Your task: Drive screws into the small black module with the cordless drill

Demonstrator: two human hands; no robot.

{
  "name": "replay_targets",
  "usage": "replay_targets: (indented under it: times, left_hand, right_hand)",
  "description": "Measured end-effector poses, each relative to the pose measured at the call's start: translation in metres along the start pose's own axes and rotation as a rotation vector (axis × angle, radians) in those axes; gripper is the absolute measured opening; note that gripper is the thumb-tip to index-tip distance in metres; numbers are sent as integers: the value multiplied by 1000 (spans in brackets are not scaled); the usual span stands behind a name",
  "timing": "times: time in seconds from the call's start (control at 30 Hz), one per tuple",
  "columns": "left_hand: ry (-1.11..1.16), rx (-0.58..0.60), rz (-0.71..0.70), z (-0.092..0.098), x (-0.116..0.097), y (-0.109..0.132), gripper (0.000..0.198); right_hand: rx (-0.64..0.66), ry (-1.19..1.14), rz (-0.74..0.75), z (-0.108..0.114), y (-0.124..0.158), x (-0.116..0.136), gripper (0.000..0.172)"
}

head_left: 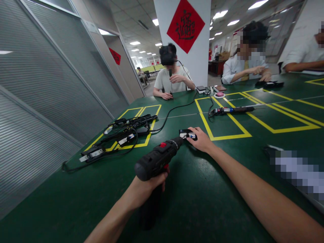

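Observation:
My left hand is wrapped round the grip of a black cordless drill with red accents. The drill points away from me, and its chuck end reaches a small black housing with white and blue parts inside. Whether the bit touches it I cannot tell. On the right side of that housing, my right hand grips it between thumb and fingers, low over the green table. The lower part of the drill is in dark shadow under my left hand.
Several black devices with cables lie in yellow taped boxes at the left. A cable leads to the far edge. Right of centre lies a slim tool-like device. A blurred-out object is at the right. People sit across the table, one directly opposite.

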State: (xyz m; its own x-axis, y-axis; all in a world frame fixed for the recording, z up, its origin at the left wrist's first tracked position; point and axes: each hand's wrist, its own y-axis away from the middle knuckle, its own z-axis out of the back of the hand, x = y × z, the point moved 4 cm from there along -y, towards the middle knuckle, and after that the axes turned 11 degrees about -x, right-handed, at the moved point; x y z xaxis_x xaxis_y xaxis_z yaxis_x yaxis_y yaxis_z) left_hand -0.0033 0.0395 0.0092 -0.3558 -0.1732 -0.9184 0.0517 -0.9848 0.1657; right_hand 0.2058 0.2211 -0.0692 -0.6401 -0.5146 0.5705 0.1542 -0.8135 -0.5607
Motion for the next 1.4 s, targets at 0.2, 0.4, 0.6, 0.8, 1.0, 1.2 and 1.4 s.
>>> replay_targets:
  times: [0.2, 0.4, 0.6, 0.8, 1.0, 1.2, 1.4]
  left_hand:
    - [6, 25, -11, 0, 2, 0, 20]
    - [4, 31, 3, 0, 6, -1, 21]
    - [10, 28, 5, -1, 7, -2, 22]
    - [-11, 23, 7, -1, 3, -1, 21]
    - [-12, 17, 16, -1, 2, -1, 19]
    - [12, 19, 7, -1, 3, -2, 19]
    - [9, 35, -3, -2, 6, -2, 20]
  right_hand:
    - [4, 1, 1, 1, 0, 0, 50]
    - [-1, -7, 2, 1, 0, 0, 49]
    - [-5, -16, 5, 1, 0, 1, 49]
    - [0, -15, 10, 2, 0, 1, 49]
    - [-6, -26, 8, 0, 0, -1, 49]
    - [2, -43, 2, 0, 0, -2, 49]
    - [2, -75, -6, 0, 0, -3, 50]
